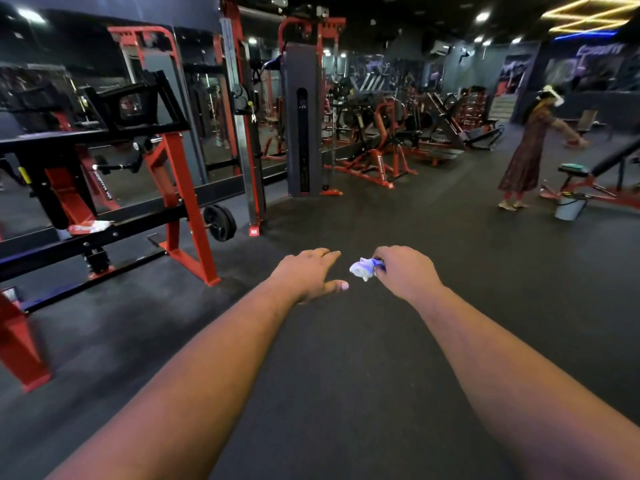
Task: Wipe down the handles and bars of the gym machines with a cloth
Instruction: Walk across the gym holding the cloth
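Right hand (403, 271) grips cloth (363, 268); left hand (308, 275) flat.

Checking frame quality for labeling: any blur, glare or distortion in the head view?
Head view: wide-angle bending at the edges; dim gym with blown-out ceiling lights; distant person soft; cloth in right hand slightly overexposed; left hand sharp.

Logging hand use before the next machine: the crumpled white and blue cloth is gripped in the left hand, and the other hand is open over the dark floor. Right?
Not quite. The head view shows the crumpled white and blue cloth gripped in the right hand; the left hand is the open one, over the dark floor.
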Demonstrator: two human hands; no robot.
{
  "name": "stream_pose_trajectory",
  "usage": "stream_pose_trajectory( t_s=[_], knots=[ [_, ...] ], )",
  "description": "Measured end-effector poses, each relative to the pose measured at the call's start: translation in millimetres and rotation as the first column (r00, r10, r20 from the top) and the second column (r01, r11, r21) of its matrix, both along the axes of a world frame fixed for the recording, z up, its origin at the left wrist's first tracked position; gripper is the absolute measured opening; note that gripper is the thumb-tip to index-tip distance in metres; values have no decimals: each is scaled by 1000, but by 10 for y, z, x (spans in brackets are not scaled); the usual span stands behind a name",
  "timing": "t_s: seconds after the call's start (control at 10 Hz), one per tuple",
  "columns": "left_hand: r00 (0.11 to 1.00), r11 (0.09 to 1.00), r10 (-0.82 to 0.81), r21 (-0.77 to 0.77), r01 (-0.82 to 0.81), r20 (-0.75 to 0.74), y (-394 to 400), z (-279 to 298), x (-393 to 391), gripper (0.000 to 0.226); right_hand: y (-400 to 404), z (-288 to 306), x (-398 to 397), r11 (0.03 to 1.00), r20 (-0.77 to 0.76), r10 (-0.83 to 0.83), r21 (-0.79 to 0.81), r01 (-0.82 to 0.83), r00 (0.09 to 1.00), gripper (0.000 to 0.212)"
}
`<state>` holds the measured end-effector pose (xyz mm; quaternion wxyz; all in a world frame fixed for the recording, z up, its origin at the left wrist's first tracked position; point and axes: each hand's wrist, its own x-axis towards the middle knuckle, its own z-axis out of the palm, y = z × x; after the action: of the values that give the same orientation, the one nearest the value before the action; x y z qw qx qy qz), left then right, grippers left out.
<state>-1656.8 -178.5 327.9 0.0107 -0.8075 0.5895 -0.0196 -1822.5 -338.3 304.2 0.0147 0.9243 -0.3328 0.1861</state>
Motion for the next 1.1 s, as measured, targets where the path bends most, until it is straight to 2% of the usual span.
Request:
stream_pose_trajectory(
  t_s=[0.2, 0.5, 1.1],
  knots=[
    [1000, 1000, 19, -11, -19, -15, -1009, 49, 156, 86, -1035, 70, 186, 1000, 10, 7, 9, -8, 1000, 19],
    [999, 1000, 9, -11, -10, -38, -2115, -18, 577, 86, -2198, 43, 588, 999, -8, 10, 38, -10, 1000, 19],
    [998, 999, -44, -28, 43, -34, -3890, 107, 2666, 86, -3850, 189, 2584, 999, -7, -46, -2, 46, 999, 16]
  ],
)
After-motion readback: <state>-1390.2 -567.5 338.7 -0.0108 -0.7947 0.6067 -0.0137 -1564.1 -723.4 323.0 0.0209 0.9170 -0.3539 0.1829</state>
